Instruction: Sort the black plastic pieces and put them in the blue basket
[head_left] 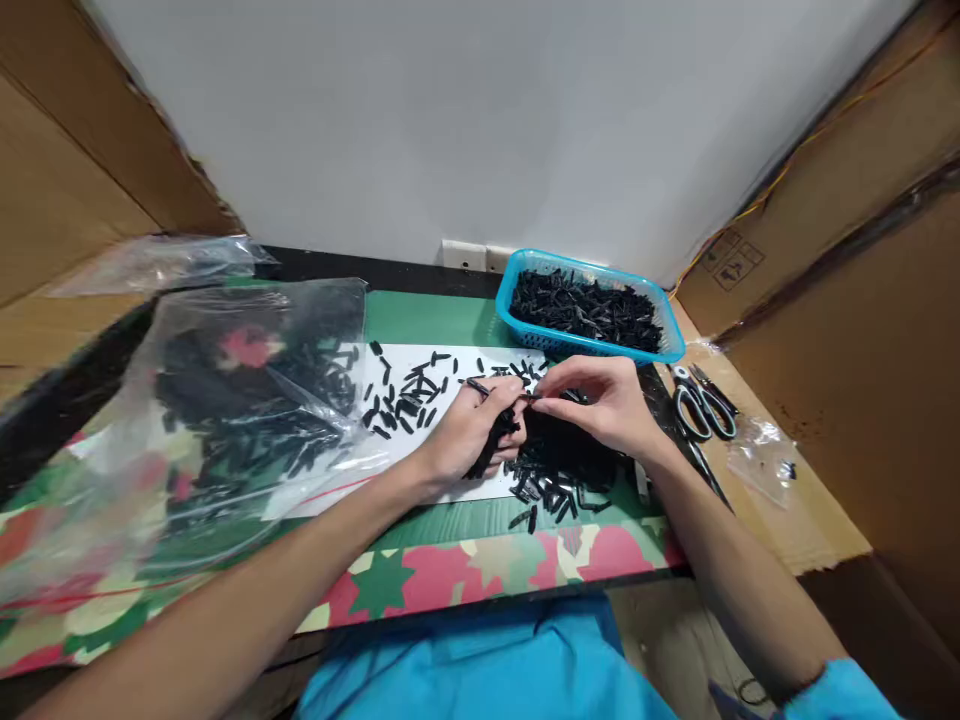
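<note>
The left hand (472, 425) grips a bundle of black pieces (495, 440) over the desk (420, 525) while the right hand (600, 400) pinches one at its tip, steadying them together above the loose pile (562, 465).

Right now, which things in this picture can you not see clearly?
Head view only:
- The small black piece between the left hand and right hand: too small, covered by fingertips.
- The black parts in the plastic bag: blurred by glossy film.
- The scissors: blades hidden behind the right forearm.
</note>
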